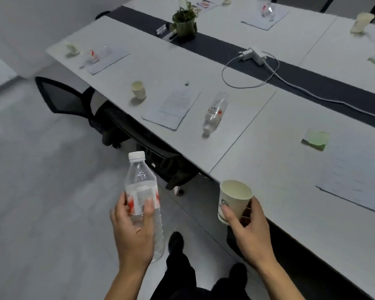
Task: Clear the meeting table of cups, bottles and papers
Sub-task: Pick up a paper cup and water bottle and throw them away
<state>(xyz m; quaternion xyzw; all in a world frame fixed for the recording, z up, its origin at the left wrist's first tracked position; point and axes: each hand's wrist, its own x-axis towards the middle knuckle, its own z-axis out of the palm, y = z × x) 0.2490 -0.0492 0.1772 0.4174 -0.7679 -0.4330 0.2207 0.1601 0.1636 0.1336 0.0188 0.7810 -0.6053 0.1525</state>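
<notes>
My left hand (132, 230) grips a clear plastic bottle (140, 182) with a white cap and a red label, held upright over the floor. My right hand (250, 232) holds a white paper cup (233, 198) just off the near edge of the white meeting table (268, 148). On the table lie another bottle (214, 112) on its side, a paper cup (139, 89), a sheet of paper (171, 107), a second sheet (353, 172) at the right and a green sticky pad (315, 139). Farther off are more cups, bottles and papers (106, 59).
Black mesh chairs (59, 96) are tucked under the near table edge. A potted plant (184, 24) and a white charger with its cable (253, 56) sit on the dark centre strip. My legs and shoes (178, 245) stand on the grey floor.
</notes>
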